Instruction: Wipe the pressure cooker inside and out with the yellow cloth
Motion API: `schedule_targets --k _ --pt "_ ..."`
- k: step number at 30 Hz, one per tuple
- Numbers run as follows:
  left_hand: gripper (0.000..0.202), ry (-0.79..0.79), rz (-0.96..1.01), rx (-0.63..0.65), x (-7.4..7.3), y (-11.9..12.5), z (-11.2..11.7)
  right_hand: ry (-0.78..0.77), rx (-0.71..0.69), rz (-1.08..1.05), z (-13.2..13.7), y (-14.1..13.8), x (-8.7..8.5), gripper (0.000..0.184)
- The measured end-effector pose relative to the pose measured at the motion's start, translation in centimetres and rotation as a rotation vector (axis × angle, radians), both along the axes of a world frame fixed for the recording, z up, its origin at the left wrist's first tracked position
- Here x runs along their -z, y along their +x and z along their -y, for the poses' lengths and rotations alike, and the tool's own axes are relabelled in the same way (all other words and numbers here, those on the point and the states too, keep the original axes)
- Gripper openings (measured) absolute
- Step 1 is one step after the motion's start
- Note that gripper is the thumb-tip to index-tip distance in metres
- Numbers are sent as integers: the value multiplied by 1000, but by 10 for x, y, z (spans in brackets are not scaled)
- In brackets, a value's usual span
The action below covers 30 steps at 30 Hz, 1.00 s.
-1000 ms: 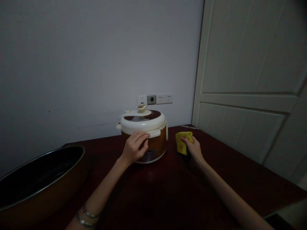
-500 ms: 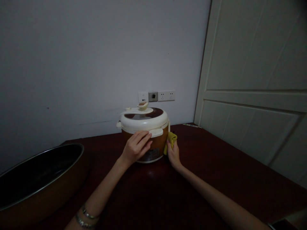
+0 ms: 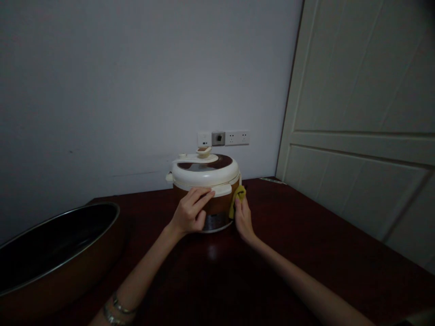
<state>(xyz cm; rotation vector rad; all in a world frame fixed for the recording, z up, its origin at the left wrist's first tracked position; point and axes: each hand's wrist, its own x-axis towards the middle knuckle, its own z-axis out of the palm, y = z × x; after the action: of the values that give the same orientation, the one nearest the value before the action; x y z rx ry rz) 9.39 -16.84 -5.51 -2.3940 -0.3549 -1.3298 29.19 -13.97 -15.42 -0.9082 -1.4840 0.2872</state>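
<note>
The cooker (image 3: 217,207) is being borne upright by the dark red counter (image 3: 322,240), near the wall (image 3: 136,90), with its lid (image 3: 204,177) seated on top. Its front handle (image 3: 222,190) is being touched by the left hand (image 3: 186,213), with the thumb (image 3: 201,221) lying lower; whether that grip is pinching the handle or only leaning against it cannot be told. The yellow cloth (image 3: 239,194) is being pinched in the grip of the right hand (image 3: 246,222) and is being pressed against the cooker's right side, so the other contact is presumably being used as a brace against that push. The large pan (image 3: 78,260) is standing well apart at the left, and room for the left arm (image 3: 147,269) is probably being gained by this. Reach behind is being limited by the wall, while the counter's right edge is slanting along the white panel (image 3: 360,81); more room is being offered in front of the cooker.
</note>
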Motion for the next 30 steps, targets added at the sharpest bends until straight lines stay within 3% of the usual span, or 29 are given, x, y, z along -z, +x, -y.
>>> schedule_targets --k 2,4,9,11,14,17,20,24,26,30 --pt "64 -20 32 22 -1 -1 0 -22 49 -14 5 1 19 59" --pt "61 -54 70 49 -2 -2 0 -12 76 2 10 0 23 59" --pt "53 -208 160 110 -9 -3 3 152 101 200 19 -5 -5 60" --pt "49 -320 202 118 -12 -5 5 267 97 344 19 0 -6 62" --pt "44 -506 291 119 -17 -8 7 431 -38 686 15 21 8 62" --pt "39 -552 389 111 -23 -15 5 455 -216 991 10 47 11 54" --pt "35 -483 478 23 -32 -27 -2 473 -306 1084 6 55 -14 51" --pt "36 -398 603 -240 -39 -53 -22 558 -280 997 7 19 -50 46" --pt "36 -378 645 -373 -35 -69 -36 586 -243 985 8 -7 -51 43" --pt "36 -457 723 -485 -15 -94 -66 639 -294 1067 12 -35 -23 41"
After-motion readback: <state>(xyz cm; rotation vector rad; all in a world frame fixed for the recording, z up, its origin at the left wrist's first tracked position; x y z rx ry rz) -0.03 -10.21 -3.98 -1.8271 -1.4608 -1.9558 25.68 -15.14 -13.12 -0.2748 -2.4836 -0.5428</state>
